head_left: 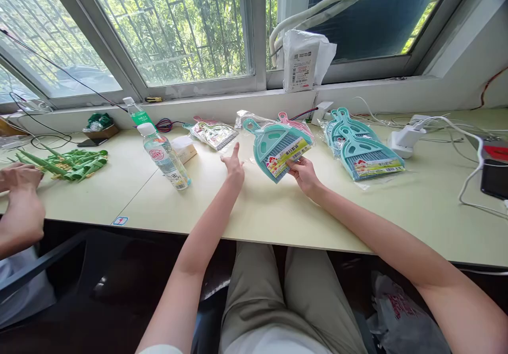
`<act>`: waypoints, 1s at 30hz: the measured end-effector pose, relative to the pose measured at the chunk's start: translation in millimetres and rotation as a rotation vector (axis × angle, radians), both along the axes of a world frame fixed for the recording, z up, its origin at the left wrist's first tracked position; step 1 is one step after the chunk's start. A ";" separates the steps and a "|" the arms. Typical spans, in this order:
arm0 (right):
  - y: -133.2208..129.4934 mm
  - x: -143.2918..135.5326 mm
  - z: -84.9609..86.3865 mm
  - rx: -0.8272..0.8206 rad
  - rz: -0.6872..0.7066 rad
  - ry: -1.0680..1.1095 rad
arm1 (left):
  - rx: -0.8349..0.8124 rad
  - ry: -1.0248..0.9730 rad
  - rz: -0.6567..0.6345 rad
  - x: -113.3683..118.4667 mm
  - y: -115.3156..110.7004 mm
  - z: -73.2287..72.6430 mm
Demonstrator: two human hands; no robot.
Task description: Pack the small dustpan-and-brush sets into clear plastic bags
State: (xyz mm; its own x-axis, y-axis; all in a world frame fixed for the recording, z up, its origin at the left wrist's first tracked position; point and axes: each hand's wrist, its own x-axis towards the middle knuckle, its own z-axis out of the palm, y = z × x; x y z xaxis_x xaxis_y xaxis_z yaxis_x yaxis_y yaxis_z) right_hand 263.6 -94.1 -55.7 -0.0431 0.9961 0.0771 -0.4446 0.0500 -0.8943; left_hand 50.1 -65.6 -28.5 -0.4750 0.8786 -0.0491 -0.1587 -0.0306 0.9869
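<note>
My right hand (305,175) grips the lower right edge of a teal dustpan-and-brush set (273,145) with a yellow label, tilted above the table. To its left, my left hand (233,163) has its fingers apart and holds nothing. A pink set (296,124) lies behind the held one, partly hidden by it. More teal sets in clear wrap (369,155) lie to the right. Beyond my left hand is a wrapped set with a pale brush (212,133).
Two bottles, one a clear one (165,158), stand left of my left hand near a tissue pack (184,149). At far left, another person's hands (21,179) are beside green stalks (75,163). White plugs (407,139) and cables lie at right. A boxed package (302,67) stands on the sill.
</note>
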 end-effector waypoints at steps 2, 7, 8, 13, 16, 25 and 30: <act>0.9 0.2 -1.9 -0.001 -0.006 -0.003 | 0.000 -0.085 0.103 1.1 2.5 -3.5; 3.2 3.1 -3.9 -0.002 -0.026 0.010 | 0.016 -0.113 -0.083 -3.7 0.4 2.5; 3.3 3.8 -3.6 -0.004 -0.033 0.016 | 0.033 -0.045 -0.125 -4.8 -1.2 5.1; 2.5 5.8 -1.0 0.001 -0.056 -0.008 | 0.326 0.426 -0.227 5.8 -12.8 13.6; 0.7 4.7 -0.1 0.006 -0.075 -0.046 | 0.436 0.603 -0.355 23.2 -18.3 6.6; 4.3 2.0 -11.0 0.005 -0.121 -0.104 | 0.475 1.168 -0.564 54.1 -28.7 -6.1; 2.3 -0.5 -6.9 0.097 -0.055 -0.137 | 0.456 1.329 -0.099 39.4 -35.3 15.2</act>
